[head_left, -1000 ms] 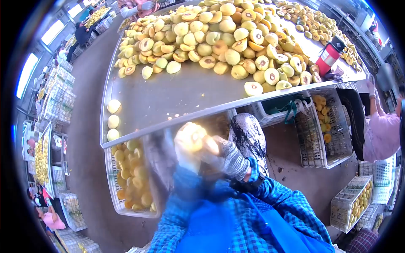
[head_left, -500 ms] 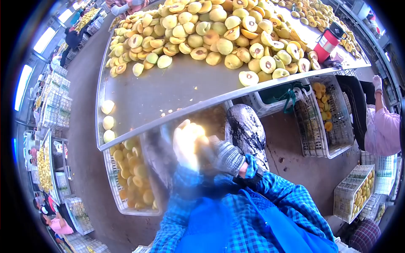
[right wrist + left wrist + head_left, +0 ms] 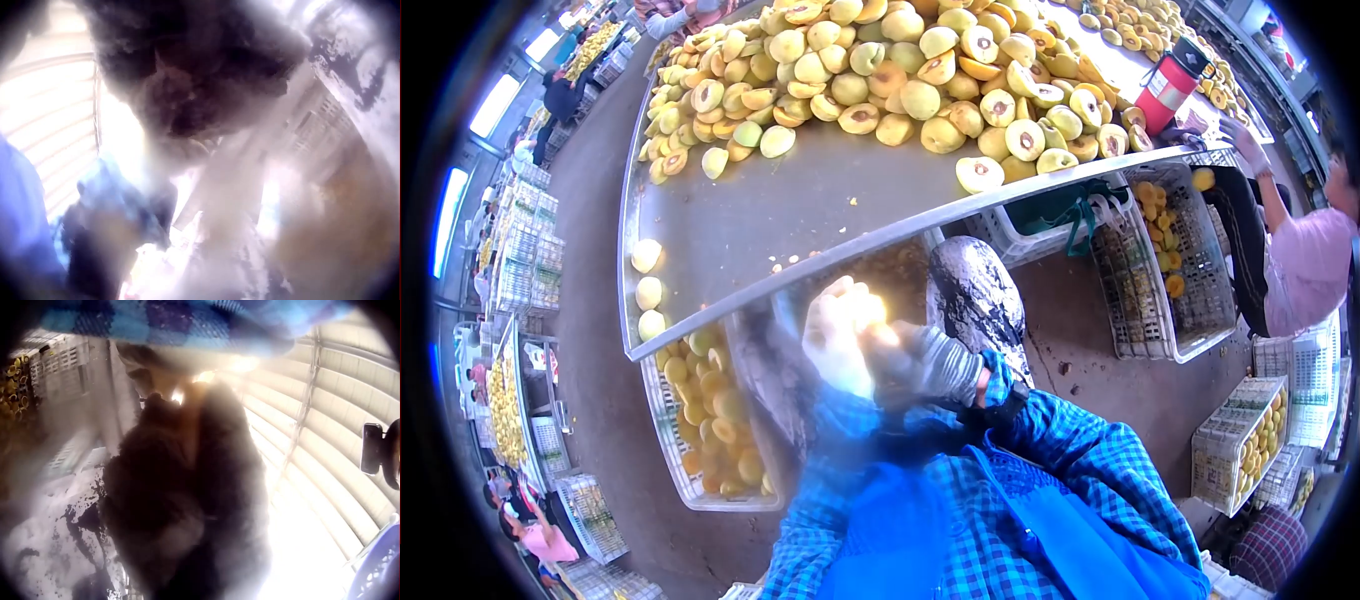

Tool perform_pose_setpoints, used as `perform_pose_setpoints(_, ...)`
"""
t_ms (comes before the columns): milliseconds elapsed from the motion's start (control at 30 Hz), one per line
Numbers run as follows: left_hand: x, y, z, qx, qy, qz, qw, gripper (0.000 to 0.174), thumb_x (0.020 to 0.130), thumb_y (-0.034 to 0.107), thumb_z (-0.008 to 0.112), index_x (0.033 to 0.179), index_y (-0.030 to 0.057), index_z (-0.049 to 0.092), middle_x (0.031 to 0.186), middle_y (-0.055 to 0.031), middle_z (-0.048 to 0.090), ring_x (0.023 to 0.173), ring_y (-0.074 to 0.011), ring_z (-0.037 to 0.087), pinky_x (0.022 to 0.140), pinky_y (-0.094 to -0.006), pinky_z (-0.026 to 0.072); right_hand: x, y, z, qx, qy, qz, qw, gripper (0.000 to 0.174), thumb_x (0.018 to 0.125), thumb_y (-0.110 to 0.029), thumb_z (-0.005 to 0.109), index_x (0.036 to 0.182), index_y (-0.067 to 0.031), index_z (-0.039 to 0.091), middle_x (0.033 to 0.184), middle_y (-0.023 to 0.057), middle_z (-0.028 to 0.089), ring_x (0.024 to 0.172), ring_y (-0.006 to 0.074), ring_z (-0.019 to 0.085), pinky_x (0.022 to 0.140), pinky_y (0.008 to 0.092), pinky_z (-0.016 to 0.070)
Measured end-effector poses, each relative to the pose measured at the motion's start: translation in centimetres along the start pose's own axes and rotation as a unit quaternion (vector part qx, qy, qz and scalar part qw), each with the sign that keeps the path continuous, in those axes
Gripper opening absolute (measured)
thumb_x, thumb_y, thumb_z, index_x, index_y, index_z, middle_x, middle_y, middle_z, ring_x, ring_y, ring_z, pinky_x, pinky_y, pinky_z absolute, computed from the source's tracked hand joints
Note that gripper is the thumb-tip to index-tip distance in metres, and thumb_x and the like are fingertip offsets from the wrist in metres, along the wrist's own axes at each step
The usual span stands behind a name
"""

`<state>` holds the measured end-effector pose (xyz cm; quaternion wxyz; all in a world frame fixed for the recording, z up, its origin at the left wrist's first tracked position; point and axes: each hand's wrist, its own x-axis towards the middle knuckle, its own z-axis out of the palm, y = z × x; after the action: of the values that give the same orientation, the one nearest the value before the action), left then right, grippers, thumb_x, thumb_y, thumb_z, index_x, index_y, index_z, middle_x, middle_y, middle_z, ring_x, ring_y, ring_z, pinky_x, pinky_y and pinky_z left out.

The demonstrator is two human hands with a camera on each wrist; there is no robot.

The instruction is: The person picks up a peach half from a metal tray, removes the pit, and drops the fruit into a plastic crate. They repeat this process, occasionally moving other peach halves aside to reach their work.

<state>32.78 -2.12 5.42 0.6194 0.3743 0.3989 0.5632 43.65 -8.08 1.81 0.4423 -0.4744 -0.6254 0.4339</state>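
In the head view my left hand [image 3: 832, 338], in a pale glove, is up against my right hand [image 3: 928, 366], in a grey striped knit glove, just below the table's near edge. Bright glare washes out much of the left glove. Between them shows a small yellow-orange piece of fruit [image 3: 885, 335], which looks like a peach, with the left fingers around it. The left wrist view has dark, blurred gloves [image 3: 169, 500] with an orange strip between them. In the right wrist view a dark glove [image 3: 187, 81] fills the top. Whether the right hand holds a tool, I cannot tell.
A metal-topped table [image 3: 750, 215] bears a large heap of halved peaches [image 3: 880, 75], several pits showing. Three pale halves [image 3: 648, 292] line its left edge. A red flask [image 3: 1168, 88] stands at right. Fruit-filled crates [image 3: 710, 490] sit below; a person in pink [image 3: 1305, 270] works at right.
The head view has shifted, so the table sits further left. My hands stay together, the right one slightly turned. The person in pink has reached toward the table, and a yellow piece appears above the crate.
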Motion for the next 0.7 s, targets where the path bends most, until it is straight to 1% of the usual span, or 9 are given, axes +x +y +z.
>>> perform_pose_setpoints(67, 0.0, 0.3, 0.0, 0.001, -0.033, -0.010, 0.999, 0.044, 0.092, 0.035, 0.049, 0.105, -0.0071, 0.054, 0.095, -0.0170, 0.060, 0.071, -0.0200, 0.062, 0.063, -0.0293, 0.0514, 0.1, -1.9, -1.1, 0.220, -0.029, 0.166, 0.961, 0.032, 0.090, -0.027, 0.056, 0.108, 0.0001, 0.057, 0.095, 0.0176, 0.062, 0.082, 0.0307, 0.060, 0.070, 0.0362, 0.0485)
perform_pose_setpoints(100, 0.1, 0.4, 0.1, 0.001, -0.048, -0.016, 0.999, 0.045, 0.092, 0.035, 0.050, 0.105, -0.0076, 0.054, 0.094, -0.0172, 0.060, 0.070, -0.0201, 0.062, 0.062, -0.0294, 0.0515, -0.1, -3.0, -1.6, 0.364, -0.045, 0.283, 0.886, 0.034, 0.090, -0.027, 0.057, 0.110, -0.0001, 0.056, 0.100, 0.0171, 0.062, 0.084, 0.0289, 0.060, 0.071, 0.0353, 0.0488)
perform_pose_setpoints(200, 0.6, 0.6, -0.8, 0.095, -0.138, 0.028, 0.985, 0.044, 0.091, 0.034, 0.051, 0.103, -0.0079, 0.055, 0.092, -0.0180, 0.061, 0.067, -0.0208, 0.062, 0.062, -0.0297, 0.0518, -1.7, -3.7, -2.6, 0.236, -0.022, 0.216, 0.947, 0.042, 0.090, -0.031, 0.058, 0.118, -0.0005, 0.052, 0.105, 0.0135, 0.061, 0.088, 0.0200, 0.060, 0.074, 0.0311, 0.0495)
perform_pose_setpoints(267, 0.3, 1.2, -0.5, 0.066, -0.107, -0.080, 0.989, 0.042, 0.090, 0.033, 0.052, 0.102, -0.0061, 0.057, 0.090, -0.0187, 0.063, 0.070, -0.0232, 0.064, 0.063, -0.0306, 0.0533, -1.2, 2.1, -3.4, 0.157, -0.169, 0.052, 0.971, 0.038, 0.090, -0.021, 0.057, 0.122, -0.0010, 0.050, 0.107, 0.0089, 0.060, 0.095, 0.0126, 0.057, 0.078, 0.0267, 0.0481)
perform_pose_setpoints(333, 0.3, 1.1, -0.9, 0.056, -0.150, -0.075, 0.984, 0.040, 0.089, 0.032, 0.053, 0.103, -0.0056, 0.058, 0.090, -0.0189, 0.064, 0.072, -0.0239, 0.065, 0.064, -0.0309, 0.0542, -0.9, 0.7, -5.3, 0.531, -0.191, 0.287, 0.774, 0.031, 0.092, -0.008, 0.052, 0.123, -0.0029, 0.052, 0.101, 0.0046, 0.062, 0.091, 0.0087, 0.057, 0.076, 0.0225, 0.0466)
perform_pose_setpoints(367, 0.2, 1.6, -0.6, 0.074, -0.143, -0.105, 0.981, 0.041, 0.088, 0.032, 0.053, 0.105, -0.0056, 0.058, 0.091, -0.0188, 0.065, 0.074, -0.0245, 0.066, 0.066, -0.0318, 0.0549, -0.3, 0.1, -6.0, 0.368, -0.267, 0.210, 0.866, 0.046, 0.087, -0.023, 0.062, 0.122, 0.0032, 0.048, 0.119, 0.0131, 0.053, 0.111, 0.0186, 0.051, 0.089, 0.0333, 0.0463)
perform_pose_setpoints(433, 0.3, 1.4, -0.7, 0.086, -0.187, -0.096, 0.974, 0.040, 0.088, 0.031, 0.053, 0.104, -0.0055, 0.058, 0.091, -0.0188, 0.065, 0.074, -0.0245, 0.066, 0.066, -0.0319, 0.0548, -0.6, -0.3, -7.3, 0.208, -0.279, 0.140, 0.927, 0.046, 0.088, -0.024, 0.061, 0.122, 0.0037, 0.048, 0.116, 0.0125, 0.055, 0.108, 0.0182, 0.053, 0.090, 0.0321, 0.0463)
perform_pose_setpoints(633, -0.2, 2.4, 0.6, -0.004, -0.150, -0.140, 0.979, 0.042, 0.092, 0.037, 0.044, 0.104, -0.0009, 0.057, 0.092, -0.0190, 0.064, 0.074, -0.0273, 0.065, 0.064, -0.0368, 0.0552, -0.2, -6.8, -6.8, -0.013, -0.294, 0.026, 0.955, 0.048, 0.089, -0.019, 0.056, 0.131, -0.0015, 0.041, 0.085, 0.0120, 0.058, 0.072, 0.0246, 0.058, 0.063, 0.0348, 0.0505)
perform_pose_setpoints(700, -0.9, 2.6, 1.5, -0.156, -0.095, -0.159, 0.970, 0.048, 0.094, 0.043, 0.039, 0.108, 0.0004, 0.056, 0.094, -0.0195, 0.063, 0.077, -0.0298, 0.064, 0.066, -0.0385, 0.0557, -0.6, -2.3, -4.5, -0.116, -0.101, -0.312, 0.938, 0.045, 0.088, -0.018, 0.056, 0.130, -0.0043, 0.045, 0.081, 0.0098, 0.057, 0.066, 0.0209, 0.055, 0.058, 0.0333, 0.0484)
